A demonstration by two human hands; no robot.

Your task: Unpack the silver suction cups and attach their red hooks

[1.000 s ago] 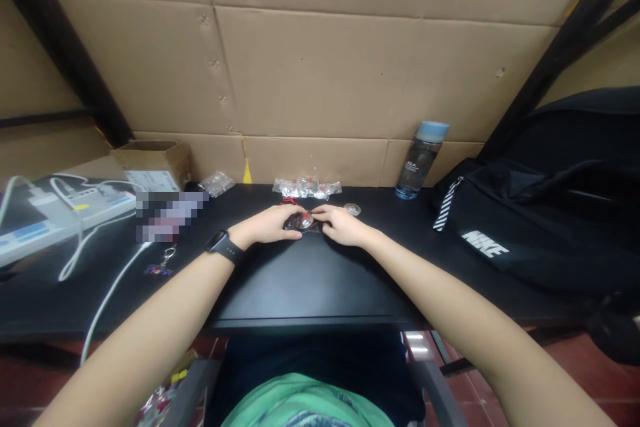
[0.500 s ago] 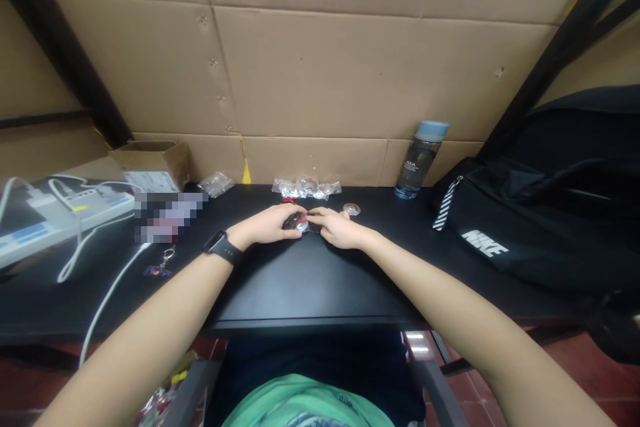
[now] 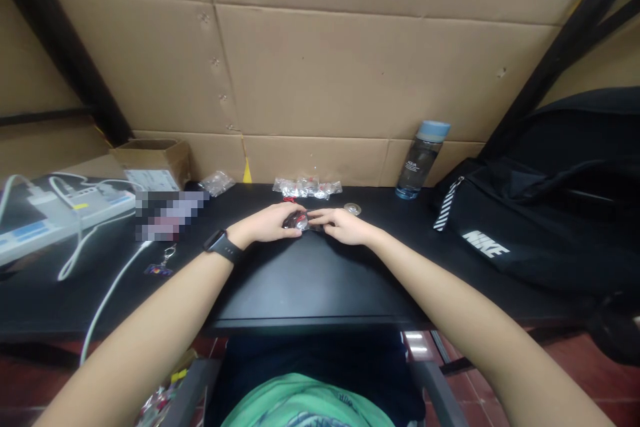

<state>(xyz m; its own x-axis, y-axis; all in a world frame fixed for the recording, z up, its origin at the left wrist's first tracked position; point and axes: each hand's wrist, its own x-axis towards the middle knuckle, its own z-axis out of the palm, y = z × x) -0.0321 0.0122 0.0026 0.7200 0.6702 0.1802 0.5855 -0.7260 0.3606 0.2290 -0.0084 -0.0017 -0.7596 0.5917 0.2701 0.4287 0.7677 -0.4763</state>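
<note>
- Head view: left hand (image 3: 270,223) and right hand (image 3: 343,225) meeting at mid-worktop (image 3: 310,280), both pinching one small clear packet (image 3: 300,221) with red and dark parts inside.
- Left fingers curled round the packet's left end, right fingertips closed on its right end; packet resting just above the black surface, between the two hands.
- Black smartwatch (image 3: 223,247) strapped on the left wrist.
- Row of similar clear packets (image 3: 307,187) lying behind the hands, against the cardboard wall (image 3: 320,73).
- Small round metal disc (image 3: 353,209) just beyond the right hand, apart from it.
- Grey water bottle (image 3: 421,160) with pale blue cap standing upright to the right, label reading "AQUA".
- Black backpack (image 3: 540,213) further right, white "NIKE" lettering on its side, striped zip pull hanging.
- Open cardboard box (image 3: 153,161) at left with a white label, writing too small to read.
- White power strip (image 3: 55,217) and white cable (image 3: 107,293) at far left; keyring (image 3: 163,265) lying beside the cable.
</note>
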